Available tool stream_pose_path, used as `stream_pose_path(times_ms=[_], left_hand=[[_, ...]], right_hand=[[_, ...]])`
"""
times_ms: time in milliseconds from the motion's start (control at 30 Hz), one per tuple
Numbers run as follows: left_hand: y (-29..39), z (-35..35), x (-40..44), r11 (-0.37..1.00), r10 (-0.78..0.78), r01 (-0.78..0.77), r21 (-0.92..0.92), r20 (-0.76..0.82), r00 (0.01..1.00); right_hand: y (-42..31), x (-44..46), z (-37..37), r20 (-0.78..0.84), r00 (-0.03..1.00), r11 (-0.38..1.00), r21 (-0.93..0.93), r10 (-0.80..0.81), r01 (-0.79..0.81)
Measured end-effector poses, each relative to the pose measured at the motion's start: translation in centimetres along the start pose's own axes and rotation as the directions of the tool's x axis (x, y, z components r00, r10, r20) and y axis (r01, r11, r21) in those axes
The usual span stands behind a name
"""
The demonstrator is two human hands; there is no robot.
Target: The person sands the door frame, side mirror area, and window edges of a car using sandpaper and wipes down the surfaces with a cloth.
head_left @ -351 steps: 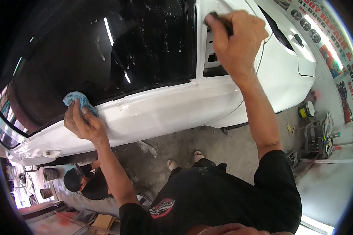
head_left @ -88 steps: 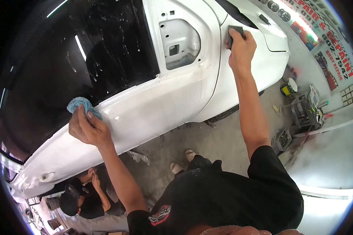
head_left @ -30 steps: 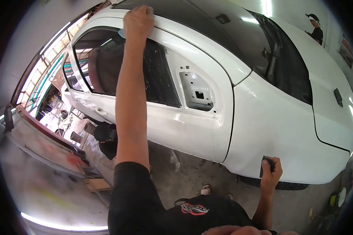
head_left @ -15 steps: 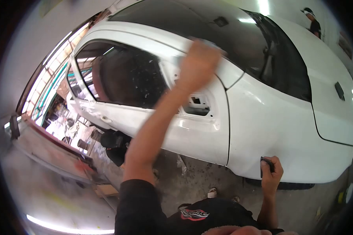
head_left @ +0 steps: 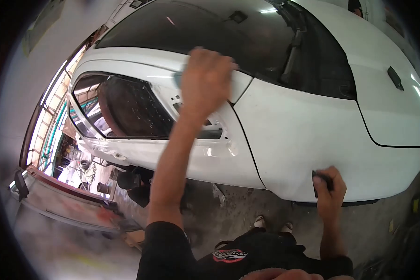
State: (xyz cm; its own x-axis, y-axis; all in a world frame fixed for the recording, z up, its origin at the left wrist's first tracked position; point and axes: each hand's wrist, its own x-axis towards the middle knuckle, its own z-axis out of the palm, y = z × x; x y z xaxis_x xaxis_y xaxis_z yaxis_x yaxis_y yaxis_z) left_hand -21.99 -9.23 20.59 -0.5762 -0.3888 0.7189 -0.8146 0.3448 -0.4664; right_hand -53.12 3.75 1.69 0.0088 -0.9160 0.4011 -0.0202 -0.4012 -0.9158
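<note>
My left hand (head_left: 207,84) is closed over a flat greyish-blue pad (head_left: 178,78), mostly hidden under the fingers. It lies against the white windshield pillar of the car (head_left: 303,135), above the front door. Beside that hand is the bare mirror opening (head_left: 212,134) in the door, partly covered by my forearm. Over the lower front fender, my right hand (head_left: 332,187) grips a small dark block (head_left: 320,183) between thumb and fingers. Whether the block touches the fender I cannot tell.
A person in a dark cap (head_left: 128,179) is low beside the rear door. The windshield (head_left: 210,32) lies beyond my left hand. A grey, paint-marked panel (head_left: 70,205) is at left. My feet (head_left: 260,221) stand on the concrete floor.
The view has shifted, so the car sits further left and higher. My left hand stays by the pillar, its pad now showing on the left side. My right hand is slightly higher on the fender.
</note>
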Motion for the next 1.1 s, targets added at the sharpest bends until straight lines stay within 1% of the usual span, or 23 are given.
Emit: stream_pose_path(times_ms=[33,67,100,133,200,267,300,400,433,467,500,533,600,633,733,767,800,867,900,1000,1033,1100], left_hand=[[2.0,0.7,0.1,0.999,0.029,-0.030,-0.037,-0.035,0.999],[3.8,1.2,0.1,0.995,0.012,-0.014,-0.096,-0.022,1.000],[5.0,2.2,0.0,0.991,0.015,-0.025,-0.130,-0.077,0.997],[6.1,2.4,-0.1,0.993,-0.023,0.012,-0.115,-0.094,0.995],[6.2,2.6,-0.8,0.989,-0.059,0.031,-0.146,-0.192,0.980],[6.9,0.8,-2.5,0.960,-0.133,0.078,-0.269,-0.190,0.973],[7.8,-0.1,-3.5,0.935,-0.173,0.103,-0.339,-0.181,0.968],[9.3,-2.7,-7.3,0.865,-0.216,0.170,-0.472,-0.045,0.975],[9.8,-3.1,-7.8,0.814,-0.271,0.218,-0.539,-0.021,0.962],[10.2,-3.5,-8.2,0.757,-0.324,0.264,-0.598,0.008,0.946],[10.5,-3.9,-8.5,0.696,-0.372,0.309,-0.648,0.043,0.927],[10.7,-4.4,-8.8,0.628,-0.400,0.372,-0.683,0.125,0.908],[11.2,-5.5,-9.3,0.487,-0.443,0.501,-0.715,0.292,0.848],[11.4,-5.6,-10.1,0.423,-0.456,0.547,-0.723,0.351,0.818],[12.5,-6.7,-9.6,0.355,-0.502,0.669,-0.653,0.470,0.726],[13.3,-6.7,-9.7,0.346,-0.554,0.735,-0.584,0.505,0.662],[14.2,-6.5,-9.6,0.217,-0.622,0.766,-0.605,0.519,0.586],[16.4,-5.6,-9.1,-0.047,-0.722,0.772,-0.634,0.555,0.413],[17.3,-5.1,-8.6,-0.089,-0.749,0.764,-0.639,0.549,0.371],[19.8,-3.9,-7.1,-0.251,-0.779,0.694,-0.674,0.567,0.268],[20.9,-3.3,-6.7,-0.286,-0.786,0.634,-0.718,0.555,0.274],[22.6,-2.8,-5.5,-0.373,-0.768,0.604,-0.705,0.599,0.225]], right_hand=[[-0.8,1.5,0.6,0.013,1.000,1.000,0.012,-0.027,0.027],[-1.7,3.0,1.2,0.028,0.998,0.998,0.024,-0.053,0.053],[-2.3,4.3,1.9,0.046,0.996,0.996,0.035,-0.081,0.080],[-2.4,5.4,2.5,0.079,0.990,0.991,0.081,-0.115,0.109],[-2.3,6.8,3.9,0.048,0.978,0.972,0.132,-0.204,0.196],[-2.8,7.4,4.8,0.014,0.974,0.964,0.146,-0.226,0.221],[-2.9,7.6,5.1,-0.005,0.974,0.963,0.146,-0.228,0.227],[-3.8,8.3,7.4,-0.105,0.936,0.938,0.049,-0.337,0.343],[-4.2,8.4,7.9,-0.102,0.917,0.923,-0.015,-0.385,0.386],[-4.3,8.5,8.5,-0.070,0.894,0.897,-0.039,-0.442,0.441],[-4.5,8.1,9.3,-0.039,0.897,0.895,-0.093,-0.441,0.436],[-4.5,7.6,10.1,-0.007,0.898,0.889,-0.142,-0.440,0.435],[-3.0,7.4,11.7,-0.014,0.792,0.774,-0.223,-0.611,0.593],[-2.4,7.3,12.3,-0.009,0.727,0.704,-0.259,-0.686,0.661],[-1.7,6.8,12.2,0.049,0.784,0.777,-0.109,-0.619,0.620],[-2.0,7.1,11.4,0.124,0.794,0.792,-0.077,-0.595,0.605],[-1.8,7.1,10.7,0.177,0.780,0.782,-0.074,-0.600,0.619],[-1.0,7.2,9.1,0.278,0.746,0.763,-0.066,-0.605,0.643],[-0.8,7.7,7.7,0.383,0.687,0.728,-0.052,-0.618,0.684],[0.2,9.3,4.2,0.445,0.613,0.702,0.054,-0.653,0.710],[0.8,9.4,3.3,0.460,0.632,0.752,0.131,-0.624,0.646],[2.1,9.9,1.6,0.439,0.633,0.755,0.188,-0.637,0.629]])
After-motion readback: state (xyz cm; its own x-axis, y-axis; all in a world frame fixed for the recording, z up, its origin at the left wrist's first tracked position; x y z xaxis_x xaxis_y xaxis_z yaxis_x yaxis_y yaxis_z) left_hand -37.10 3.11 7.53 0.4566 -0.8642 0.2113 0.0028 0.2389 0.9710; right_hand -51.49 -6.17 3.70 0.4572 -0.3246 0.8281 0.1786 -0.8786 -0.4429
